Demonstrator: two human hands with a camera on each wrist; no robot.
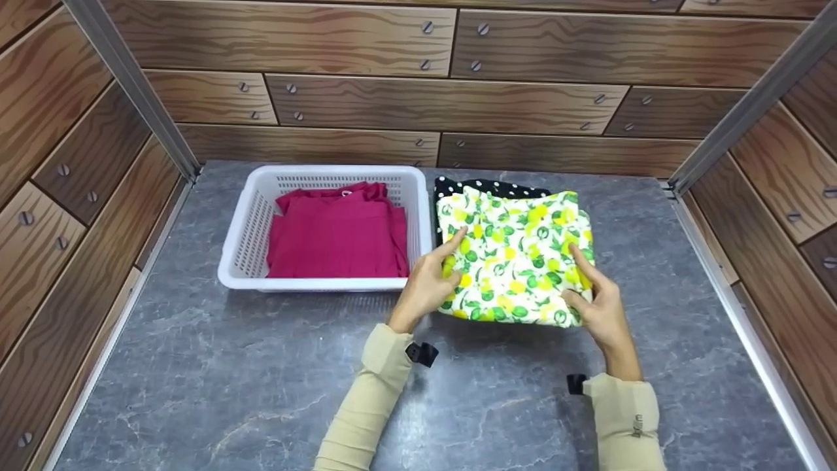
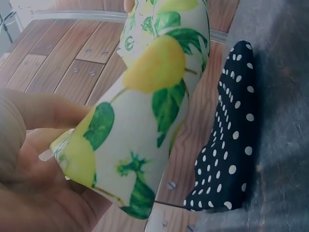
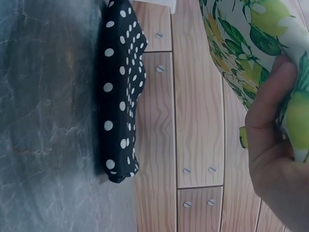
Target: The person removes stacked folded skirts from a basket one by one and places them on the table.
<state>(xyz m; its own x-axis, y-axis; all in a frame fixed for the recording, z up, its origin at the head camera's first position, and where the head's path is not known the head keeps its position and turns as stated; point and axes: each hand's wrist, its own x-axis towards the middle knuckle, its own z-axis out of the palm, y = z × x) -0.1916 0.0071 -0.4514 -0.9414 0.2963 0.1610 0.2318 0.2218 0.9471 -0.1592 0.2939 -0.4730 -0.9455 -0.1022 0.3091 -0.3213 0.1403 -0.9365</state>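
A folded white garment with a lemon-and-leaf print (image 1: 516, 261) is held up off the table between both hands. My left hand (image 1: 428, 281) grips its left edge, thumb on one side and fingers on the other; the left wrist view shows the folded side (image 2: 130, 130) close up. On the opposite edge, my right hand (image 1: 600, 306) holds the cloth, its fingers bent around it in the right wrist view. Behind and below lies a folded black garment with white polka dots (image 1: 494, 188), flat on the table and partly hidden in the head view, apart from the lemon-print one.
To the left stands a white plastic basket (image 1: 239, 252) with folded magenta clothing (image 1: 337, 235) inside. Everything rests on a grey marbled tabletop (image 1: 261, 379). Wood-patterned panels (image 1: 366, 101) with metal edge strips enclose the back and both sides.
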